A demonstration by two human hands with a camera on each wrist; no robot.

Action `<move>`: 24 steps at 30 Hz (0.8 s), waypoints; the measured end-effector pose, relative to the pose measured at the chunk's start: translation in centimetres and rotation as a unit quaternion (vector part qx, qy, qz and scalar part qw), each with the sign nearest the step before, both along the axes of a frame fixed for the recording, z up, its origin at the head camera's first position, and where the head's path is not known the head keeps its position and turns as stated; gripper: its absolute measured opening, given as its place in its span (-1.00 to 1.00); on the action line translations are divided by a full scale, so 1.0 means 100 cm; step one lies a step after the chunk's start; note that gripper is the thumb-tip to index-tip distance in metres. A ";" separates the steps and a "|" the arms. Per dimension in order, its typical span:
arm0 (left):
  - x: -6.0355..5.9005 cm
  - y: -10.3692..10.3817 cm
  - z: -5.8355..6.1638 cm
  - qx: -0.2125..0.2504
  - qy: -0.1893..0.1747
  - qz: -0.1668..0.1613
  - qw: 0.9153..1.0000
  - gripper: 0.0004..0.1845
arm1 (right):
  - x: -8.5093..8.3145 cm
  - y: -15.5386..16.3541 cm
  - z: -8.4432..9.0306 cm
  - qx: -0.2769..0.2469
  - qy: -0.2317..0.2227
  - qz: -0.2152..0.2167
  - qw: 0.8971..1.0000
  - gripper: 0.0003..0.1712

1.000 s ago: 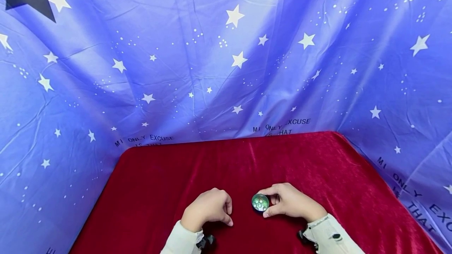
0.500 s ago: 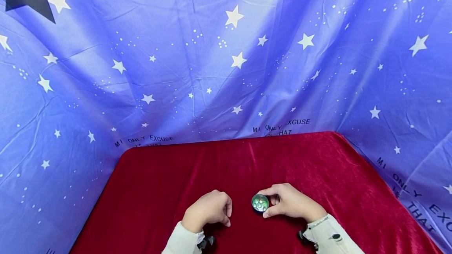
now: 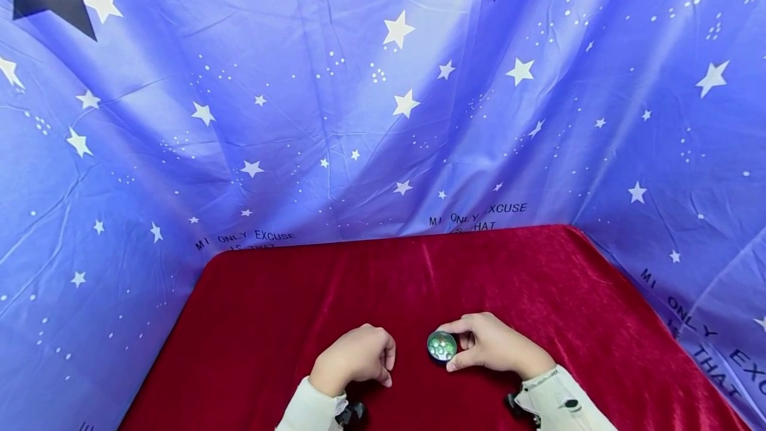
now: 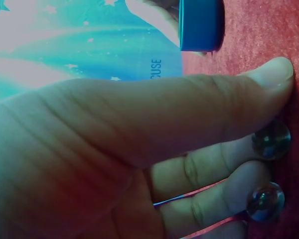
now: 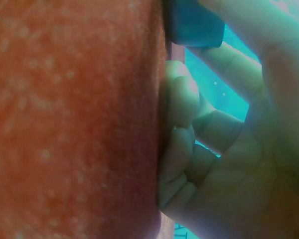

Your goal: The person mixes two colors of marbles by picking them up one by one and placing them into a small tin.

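Observation:
In the head view my right hand (image 3: 503, 344) grips a small round container (image 3: 441, 347) between thumb and fingers, on the red cloth. Several shiny, round, glass-like pieces show inside it. Its smooth blue side (image 4: 202, 25) appears in the left wrist view. My left hand (image 3: 358, 358) is bent down to the cloth left of the container, fingers curled. Two clear glass marbles, an upper one (image 4: 271, 140) and a lower one (image 4: 265, 201), lie against its fingertips. The thumb overlaps the upper marble's edge. From the head view, this hand hides both marbles.
Red velvet cloth (image 3: 287, 298) covers the table. A blue curtain (image 3: 323, 85) with white stars hangs behind it and along both sides. Dark wrist camera mounts, such as the left one (image 3: 352, 414), sit under both cuffs.
The left thumb has drawn in slightly toward the fingers, and the left hand has shifted a little. My right hand and the container stay in place.

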State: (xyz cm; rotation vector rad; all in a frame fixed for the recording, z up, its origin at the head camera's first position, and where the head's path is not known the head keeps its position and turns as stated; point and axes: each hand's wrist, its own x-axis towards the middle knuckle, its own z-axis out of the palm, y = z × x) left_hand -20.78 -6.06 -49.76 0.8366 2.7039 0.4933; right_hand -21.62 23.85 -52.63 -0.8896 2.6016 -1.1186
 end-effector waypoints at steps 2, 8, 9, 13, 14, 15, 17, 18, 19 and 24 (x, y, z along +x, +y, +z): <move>0.000 0.000 0.000 -0.003 0.004 -0.002 1.000 -0.61 | 0.000 0.000 0.001 0.001 0.000 -0.001 1.000 -0.45; 0.000 0.001 0.001 -0.010 0.025 -0.014 1.000 -0.62 | 0.000 0.000 0.001 0.006 0.001 -0.003 1.000 -0.45; 0.000 0.002 0.001 -0.010 0.029 -0.015 0.999 -0.62 | 0.000 -0.001 0.001 0.006 0.002 -0.003 1.000 -0.45; -0.001 0.002 0.000 -0.008 0.045 -0.018 0.999 -0.61 | 0.000 -0.001 0.000 0.006 0.003 -0.002 1.000 -0.45; -0.002 0.003 0.000 -0.006 0.050 -0.019 0.999 -0.61 | 0.000 -0.001 0.000 0.006 0.003 -0.002 1.000 -0.45; -0.002 0.003 0.000 -0.003 0.054 -0.021 0.998 -0.61 | 0.000 -0.001 0.000 0.005 0.002 -0.002 1.000 -0.45; -0.003 0.005 0.000 0.005 0.064 -0.026 0.998 -0.62 | 0.000 -0.001 -0.001 0.004 0.003 -0.001 1.000 -0.45; -0.004 0.005 0.000 0.008 0.068 -0.029 0.997 -0.62 | 0.000 -0.001 -0.001 0.004 0.002 -0.001 1.000 -0.46; -0.004 0.006 0.000 0.012 0.072 -0.031 0.997 -0.63 | 0.000 -0.001 -0.001 0.003 0.002 0.000 1.000 -0.46; -0.005 0.007 0.003 0.025 0.081 -0.036 0.996 -0.65 | -0.001 0.000 -0.002 0.001 0.009 0.001 1.000 -0.47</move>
